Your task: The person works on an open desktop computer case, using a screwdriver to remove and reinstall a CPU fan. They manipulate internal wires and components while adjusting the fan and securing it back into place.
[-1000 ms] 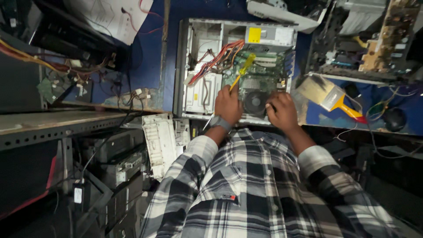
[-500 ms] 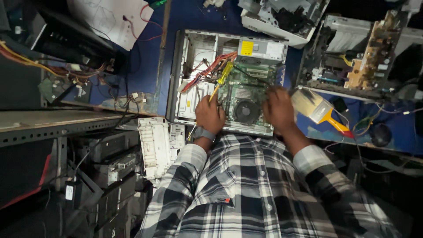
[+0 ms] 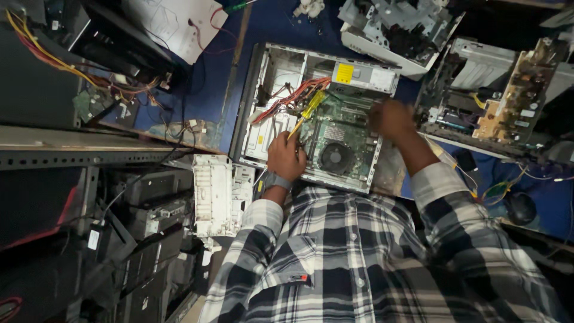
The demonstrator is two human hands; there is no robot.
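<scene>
The left hand (image 3: 286,157) gripped a yellow-handled screwdriver (image 3: 306,111), its shaft angled over the green motherboard (image 3: 338,134) inside the open computer case (image 3: 275,66). The right hand (image 3: 391,118), blurred, hovered beyond the fan (image 3: 335,157); whether it held anything could not be told. A slip of the tip could likely gouge the board or snag the red and orange cables (image 3: 293,96) just ahead of the left hand. Stripped machine chassis (image 3: 508,101) crowded the blue bench (image 3: 209,90) past the right hand.
</scene>
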